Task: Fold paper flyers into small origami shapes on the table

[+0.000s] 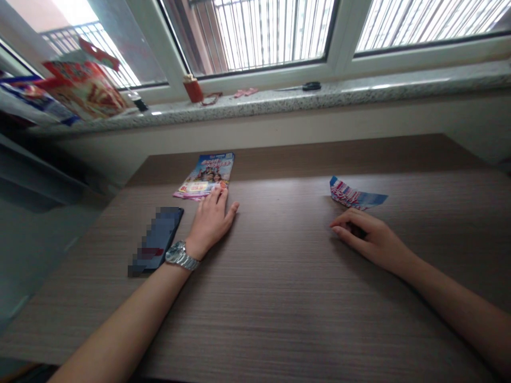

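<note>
A small stack of colourful printed leaflets (211, 169) lies toward the back left of the table. My left hand (210, 219), wearing a silver wristwatch (181, 255), rests flat with its fingertips on the near edge of the stack. To the right, a folded blue, white and red paper piece (355, 197) lies with its left end bent up. Just in front of this paper is my right hand (367, 236), its fingers curled and the index fingertip close to the thumb tip. Nothing shows between them.
A dark phone (157, 239) lies left of my left hand on the brown wooden table (271, 298). Along the stone windowsill (263, 105) are red food packaging (88, 88), a red bottle (193, 89), a small black-capped item (138, 101) and black-handled scissors (311, 86).
</note>
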A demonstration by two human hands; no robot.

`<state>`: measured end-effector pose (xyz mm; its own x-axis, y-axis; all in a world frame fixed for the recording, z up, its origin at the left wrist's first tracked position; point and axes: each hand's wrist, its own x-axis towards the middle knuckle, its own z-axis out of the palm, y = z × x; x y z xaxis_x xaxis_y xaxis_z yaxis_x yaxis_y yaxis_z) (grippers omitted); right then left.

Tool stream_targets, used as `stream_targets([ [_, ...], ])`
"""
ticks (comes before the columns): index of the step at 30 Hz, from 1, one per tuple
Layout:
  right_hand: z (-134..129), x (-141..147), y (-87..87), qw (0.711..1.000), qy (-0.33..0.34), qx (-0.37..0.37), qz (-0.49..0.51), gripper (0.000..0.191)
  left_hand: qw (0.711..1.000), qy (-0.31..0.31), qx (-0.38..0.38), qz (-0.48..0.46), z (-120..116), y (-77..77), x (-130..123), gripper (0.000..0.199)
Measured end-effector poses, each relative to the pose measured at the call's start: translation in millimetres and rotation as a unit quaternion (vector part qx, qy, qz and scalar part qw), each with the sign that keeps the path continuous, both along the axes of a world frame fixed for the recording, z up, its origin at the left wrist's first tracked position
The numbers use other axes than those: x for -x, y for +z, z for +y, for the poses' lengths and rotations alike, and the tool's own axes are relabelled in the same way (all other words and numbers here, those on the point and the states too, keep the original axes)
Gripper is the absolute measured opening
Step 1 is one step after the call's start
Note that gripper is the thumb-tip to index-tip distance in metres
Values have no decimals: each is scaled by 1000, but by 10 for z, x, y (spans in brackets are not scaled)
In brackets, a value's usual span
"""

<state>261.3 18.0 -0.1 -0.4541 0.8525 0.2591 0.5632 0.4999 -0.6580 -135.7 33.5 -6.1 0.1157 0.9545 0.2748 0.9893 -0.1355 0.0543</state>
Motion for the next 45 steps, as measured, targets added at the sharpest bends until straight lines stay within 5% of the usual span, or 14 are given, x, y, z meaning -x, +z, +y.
stream_targets([
  [31, -13, -49, -15, 999, 28, -45, 0, 17, 970, -211, 120, -25, -801, 309, -1120, 53],
  [45, 20, -55, -39, 973, 54, -200, -103, 33, 943, -295, 147, -46, -919, 417, -1480, 51],
])
